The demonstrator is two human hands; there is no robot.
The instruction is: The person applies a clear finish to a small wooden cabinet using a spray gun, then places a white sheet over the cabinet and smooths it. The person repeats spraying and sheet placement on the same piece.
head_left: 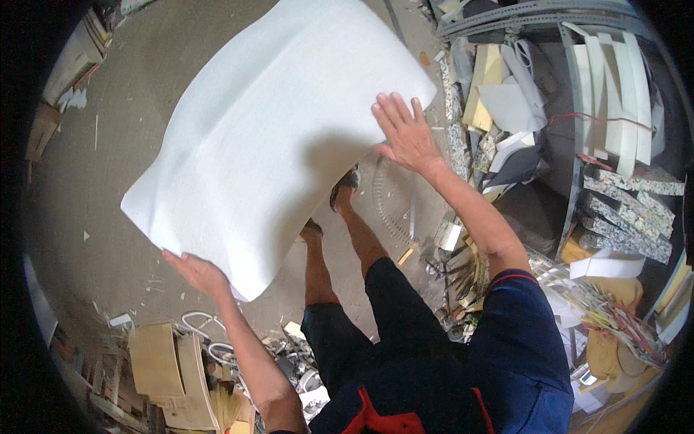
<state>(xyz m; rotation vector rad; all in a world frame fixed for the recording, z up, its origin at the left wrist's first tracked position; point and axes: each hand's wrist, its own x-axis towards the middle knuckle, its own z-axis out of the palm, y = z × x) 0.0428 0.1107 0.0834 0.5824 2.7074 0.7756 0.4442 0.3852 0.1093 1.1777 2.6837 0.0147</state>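
Observation:
A large white sheet (282,123), soft and foam-like, spreads out ahead of me with its surface bowed and its corners bent. My left hand (196,275) grips the sheet's near left edge, close to the lower corner; part of the fingers is hidden against the edge. On the right side, my right hand (408,137) lies flat on the sheet with its fingers spread and the thumb by the near edge. A soft shadow falls on the sheet beside that hand. My feet show just under the near edge, partly covered by the sheet.
Shelving (571,145) at the right holds white strips (614,94) and speckled foam blocks (629,213). Offcuts crowd the floor beside it. Cardboard pieces (155,362) stand at the lower left near scattered scraps. A coiled clear hose (383,199) lies on the grey floor (94,210).

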